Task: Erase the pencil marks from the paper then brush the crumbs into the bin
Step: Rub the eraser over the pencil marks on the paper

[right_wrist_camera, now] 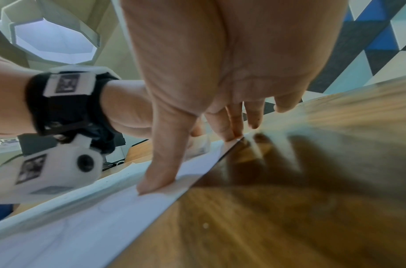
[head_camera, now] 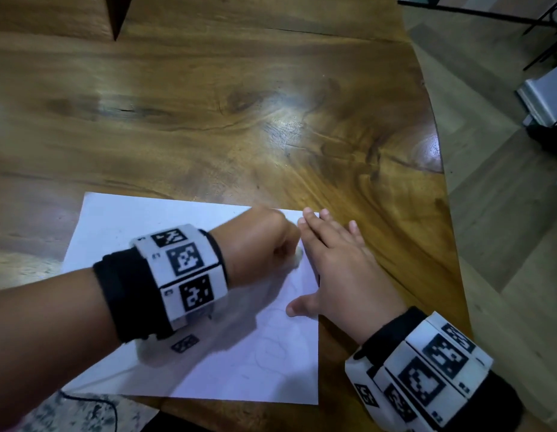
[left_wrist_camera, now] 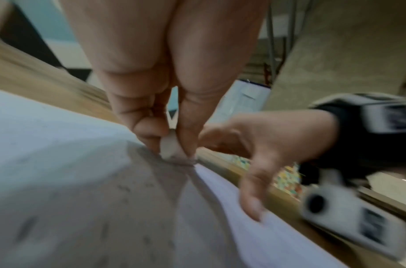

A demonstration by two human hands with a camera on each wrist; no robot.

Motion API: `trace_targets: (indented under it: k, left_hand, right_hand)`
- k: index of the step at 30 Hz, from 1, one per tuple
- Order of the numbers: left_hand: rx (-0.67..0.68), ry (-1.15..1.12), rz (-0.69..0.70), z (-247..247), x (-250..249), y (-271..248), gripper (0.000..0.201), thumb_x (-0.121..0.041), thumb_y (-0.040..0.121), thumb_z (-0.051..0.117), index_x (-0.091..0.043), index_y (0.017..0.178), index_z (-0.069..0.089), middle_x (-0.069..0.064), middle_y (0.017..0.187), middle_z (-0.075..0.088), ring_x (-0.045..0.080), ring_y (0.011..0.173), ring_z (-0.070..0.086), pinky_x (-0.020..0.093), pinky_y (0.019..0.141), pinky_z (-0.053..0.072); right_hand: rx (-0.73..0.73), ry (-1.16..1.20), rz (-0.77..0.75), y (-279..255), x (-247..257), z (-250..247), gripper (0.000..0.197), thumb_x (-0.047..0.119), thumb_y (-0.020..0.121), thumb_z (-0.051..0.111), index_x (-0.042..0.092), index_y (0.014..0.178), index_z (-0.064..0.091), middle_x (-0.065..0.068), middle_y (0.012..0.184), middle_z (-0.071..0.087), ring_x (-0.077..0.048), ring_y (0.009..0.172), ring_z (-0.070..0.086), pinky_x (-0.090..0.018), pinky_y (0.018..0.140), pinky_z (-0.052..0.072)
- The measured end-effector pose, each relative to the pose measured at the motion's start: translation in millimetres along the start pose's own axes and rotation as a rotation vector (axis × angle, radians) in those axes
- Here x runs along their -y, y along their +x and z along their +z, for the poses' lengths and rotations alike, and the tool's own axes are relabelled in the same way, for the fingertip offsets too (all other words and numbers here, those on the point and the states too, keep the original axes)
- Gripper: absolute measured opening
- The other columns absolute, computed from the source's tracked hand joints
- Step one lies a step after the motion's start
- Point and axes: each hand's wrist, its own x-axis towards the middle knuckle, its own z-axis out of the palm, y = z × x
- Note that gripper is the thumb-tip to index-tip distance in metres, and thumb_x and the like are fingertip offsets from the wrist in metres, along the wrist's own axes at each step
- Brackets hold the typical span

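Note:
A white sheet of paper (head_camera: 208, 353) with faint pencil loops lies on the wooden table (head_camera: 240, 120) near its front edge. My left hand (head_camera: 261, 244) pinches a small white eraser (left_wrist_camera: 171, 146) and presses its tip on the paper (left_wrist_camera: 60, 163) near the far right corner. My right hand (head_camera: 339, 269) lies flat with straight fingers over the paper's right edge, thumb (right_wrist_camera: 156, 179) on the sheet (right_wrist_camera: 82, 226) and the fingers reaching onto the wood. Dark eraser crumbs (left_wrist_camera: 126, 188) are scattered on the paper. No bin is in view.
The table's curved right edge (head_camera: 445, 182) drops to a tiled floor. A white box-like object (head_camera: 545, 98) and a dark metal frame (head_camera: 489, 14) stand on the floor at the right. A dark wedge (head_camera: 117, 17) sits at the table's far left.

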Motion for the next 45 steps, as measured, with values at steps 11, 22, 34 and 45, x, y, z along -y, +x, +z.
trace_targets:
  k: [11, 22, 34, 45]
  left_hand:
    - [-0.154, 0.008, -0.148, -13, 11, 18, 0.012, -0.019, 0.08, 0.061, -0.007, 0.082, 0.064, 0.009, 0.083, 0.065, 0.016, 0.072, 0.044, 0.023, 0.055, 0.021]
    - [-0.002, 0.029, 0.035, 5, -7, -5, 0.02, -0.018, 0.083, 0.053, -0.018, 0.065, 0.046, 0.002, 0.073, 0.047, 0.018, 0.067, 0.041, 0.025, 0.062, 0.03]
    - [0.007, -0.025, -0.027, 9, -9, -2, 0.014, -0.023, 0.08, 0.058, -0.016, 0.069, 0.059, 0.0, 0.067, 0.055, 0.017, 0.065, 0.045, 0.024, 0.055, 0.027]
    - [0.087, 0.036, 0.054, 7, -15, -6, 0.019, -0.022, 0.084, 0.054, -0.012, 0.068, 0.058, 0.005, 0.072, 0.054, 0.022, 0.067, 0.047, 0.025, 0.063, 0.03]
  right_hand:
    - [0.037, -0.019, 0.013, -4, -10, -2, 0.125, 0.058, 0.062, 0.074, 0.03, 0.148, -0.014, 0.018, 0.153, -0.023, -0.007, 0.14, -0.024, -0.036, 0.111, -0.018]
    - [0.033, -0.093, 0.045, -5, -5, -4, 0.125, 0.061, 0.064, 0.071, 0.025, 0.148, -0.014, 0.014, 0.154, -0.023, -0.009, 0.141, -0.023, -0.041, 0.111, -0.017]
    - [0.039, -0.055, 0.066, -5, -7, -3, 0.126, 0.061, 0.061, 0.072, 0.029, 0.147, -0.014, 0.018, 0.153, -0.024, -0.009, 0.14, -0.026, -0.044, 0.111, -0.017]
    - [0.036, -0.072, 0.06, -6, -5, -4, 0.124, 0.06, 0.064, 0.072, 0.026, 0.148, -0.014, 0.015, 0.154, -0.024, -0.009, 0.141, -0.024, -0.043, 0.111, -0.018]
